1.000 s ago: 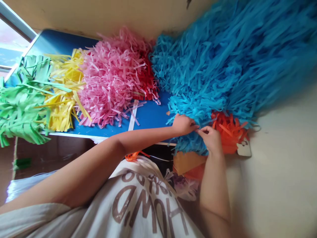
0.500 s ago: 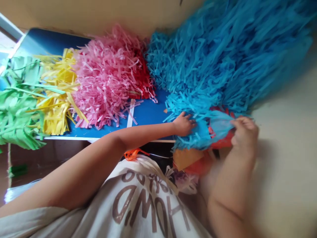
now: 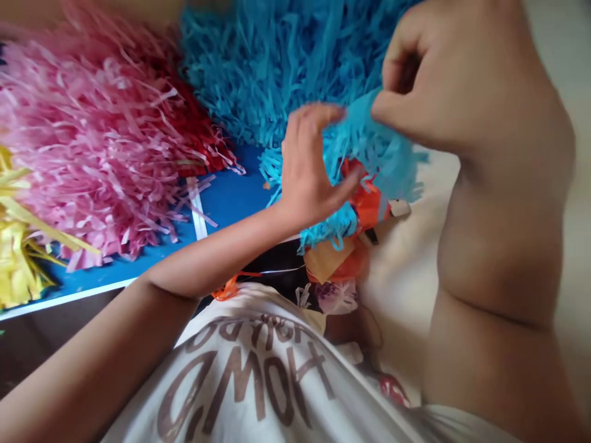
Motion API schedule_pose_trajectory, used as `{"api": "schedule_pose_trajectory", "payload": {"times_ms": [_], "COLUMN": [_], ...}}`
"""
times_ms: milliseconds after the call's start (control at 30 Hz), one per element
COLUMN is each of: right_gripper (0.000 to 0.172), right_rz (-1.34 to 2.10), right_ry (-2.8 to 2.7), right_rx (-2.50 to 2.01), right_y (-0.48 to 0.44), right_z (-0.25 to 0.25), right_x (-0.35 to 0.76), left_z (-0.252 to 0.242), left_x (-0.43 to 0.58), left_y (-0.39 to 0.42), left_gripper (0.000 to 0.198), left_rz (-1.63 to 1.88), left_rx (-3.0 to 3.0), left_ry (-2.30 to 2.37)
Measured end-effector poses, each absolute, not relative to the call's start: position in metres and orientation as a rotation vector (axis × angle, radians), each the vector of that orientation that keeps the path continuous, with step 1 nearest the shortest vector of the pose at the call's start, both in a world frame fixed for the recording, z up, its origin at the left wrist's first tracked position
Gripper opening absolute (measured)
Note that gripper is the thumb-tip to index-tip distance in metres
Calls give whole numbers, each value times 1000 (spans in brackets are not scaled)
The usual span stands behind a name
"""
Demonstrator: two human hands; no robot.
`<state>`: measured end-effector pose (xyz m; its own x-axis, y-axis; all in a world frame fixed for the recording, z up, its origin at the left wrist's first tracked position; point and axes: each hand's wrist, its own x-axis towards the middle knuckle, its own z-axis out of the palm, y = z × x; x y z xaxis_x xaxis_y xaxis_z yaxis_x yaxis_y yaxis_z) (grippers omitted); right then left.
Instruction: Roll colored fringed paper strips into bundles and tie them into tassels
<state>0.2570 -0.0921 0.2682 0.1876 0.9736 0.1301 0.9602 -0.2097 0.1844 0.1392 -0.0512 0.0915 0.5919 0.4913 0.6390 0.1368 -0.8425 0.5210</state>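
Note:
A piece of blue fringed tissue paper (image 3: 362,123) is pinched between the thumb and fingers of my right hand (image 3: 443,86), which is raised near the wall. My left hand (image 3: 305,160) is open, its thumb apart from curved fingers, close beside the same piece; whether it touches the paper I cannot tell. Behind both hands lies a large heap of blue paper fringe (image 3: 277,67). A smaller bunch of blue fringe (image 3: 330,227) hangs at the table edge, under my left hand, next to something orange-red (image 3: 369,206).
Pink paper fringe (image 3: 101,135) covers the left of the blue table (image 3: 231,197), with red fringe (image 3: 203,135) against it and yellow strips (image 3: 18,258) at the far left. Below the edge hang a brown paper piece (image 3: 327,255) and a plastic bag (image 3: 337,296). A pale wall stands right.
My right hand has risen toward the camera, lifting the blue paper. My left hand has come up off the blue fringe and opened. The view has shifted right.

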Motion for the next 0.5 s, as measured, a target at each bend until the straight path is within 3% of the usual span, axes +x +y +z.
{"api": "schedule_pose_trajectory", "payload": {"times_ms": [133, 267, 500], "right_gripper": [11, 13, 23], "right_rz": [346, 398, 520], "right_ry": [2179, 2432, 2774], "right_rx": [2254, 2172, 2016], "right_y": [-80, -62, -38], "right_z": [270, 259, 211], "right_x": [224, 212, 148], "left_z": [111, 103, 117], "left_x": [131, 96, -52], "left_y": [1, 49, 54], "left_gripper": [48, 33, 31], "left_rz": [1173, 1058, 1267], "left_rx": [2394, 2443, 2391], "left_ry": [607, 778, 1229]}}
